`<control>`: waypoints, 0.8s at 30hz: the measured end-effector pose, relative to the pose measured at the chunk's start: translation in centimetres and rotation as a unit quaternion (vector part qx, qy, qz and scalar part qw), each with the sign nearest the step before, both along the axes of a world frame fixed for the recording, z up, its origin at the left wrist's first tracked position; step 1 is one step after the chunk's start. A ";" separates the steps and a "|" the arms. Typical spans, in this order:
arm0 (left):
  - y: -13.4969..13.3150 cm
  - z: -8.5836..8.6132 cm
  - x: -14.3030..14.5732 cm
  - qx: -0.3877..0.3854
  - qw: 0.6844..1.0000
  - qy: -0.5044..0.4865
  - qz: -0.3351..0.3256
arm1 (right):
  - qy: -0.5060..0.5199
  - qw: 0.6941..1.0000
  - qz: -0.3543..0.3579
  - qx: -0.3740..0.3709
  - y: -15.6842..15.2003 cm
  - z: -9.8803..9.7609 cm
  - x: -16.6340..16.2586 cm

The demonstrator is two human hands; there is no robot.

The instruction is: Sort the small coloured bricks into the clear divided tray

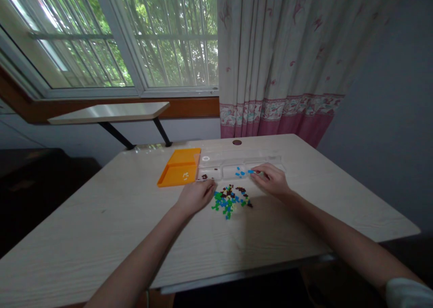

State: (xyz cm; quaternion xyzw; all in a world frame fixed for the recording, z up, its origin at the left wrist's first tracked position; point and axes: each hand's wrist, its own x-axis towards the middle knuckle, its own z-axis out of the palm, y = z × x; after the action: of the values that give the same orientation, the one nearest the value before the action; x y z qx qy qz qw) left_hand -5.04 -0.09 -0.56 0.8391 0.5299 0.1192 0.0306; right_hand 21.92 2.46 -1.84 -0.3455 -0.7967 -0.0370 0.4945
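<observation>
My right hand is over the front of a clear plastic tray, its thumb and fingers pinched on a small blue piece. Several loose blue pieces lie in the tray compartment beside its fingertips. My left hand rests near the tray's front left corner with its fingers curled together; whatever they hold, if anything, is hidden. Between the two hands a mixed pile of small green, blue, brown and cream pieces is spread on the table. Dark brown pieces sit in the tray's left compartment.
An orange two-part tray with a few cream pieces stands left of the clear one. The light wooden table has a round brown hole cover at the back. A raised shelf stands at the back left, before the window.
</observation>
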 end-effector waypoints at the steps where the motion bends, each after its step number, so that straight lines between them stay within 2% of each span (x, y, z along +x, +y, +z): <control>1: 0.1 0.0 -0.2 0.001 1.000 0.016 -0.003 | -0.003 1.000 -0.004 -0.001 0.1 0.0 0.2; 10: 0.2 -0.5 -0.4 -0.014 0.995 0.061 -0.076 | -0.016 1.000 0.000 0.004 0.0 -0.2 0.1; 19: 0.1 -0.9 0.0 -0.012 0.995 0.005 -0.102 | -0.009 1.000 0.016 -0.002 0.0 -0.2 0.0; 24: -0.4 -0.8 0.6 -0.001 0.993 0.031 -0.117 | -0.013 1.000 0.025 -0.002 -0.5 0.3 -0.3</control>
State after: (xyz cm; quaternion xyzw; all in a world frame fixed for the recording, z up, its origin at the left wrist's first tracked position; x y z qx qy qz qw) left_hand -4.48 -0.49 -1.35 0.8986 0.4288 0.0885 0.0291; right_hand 21.64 2.00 -1.53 -0.3256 -0.8117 -0.0272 0.4841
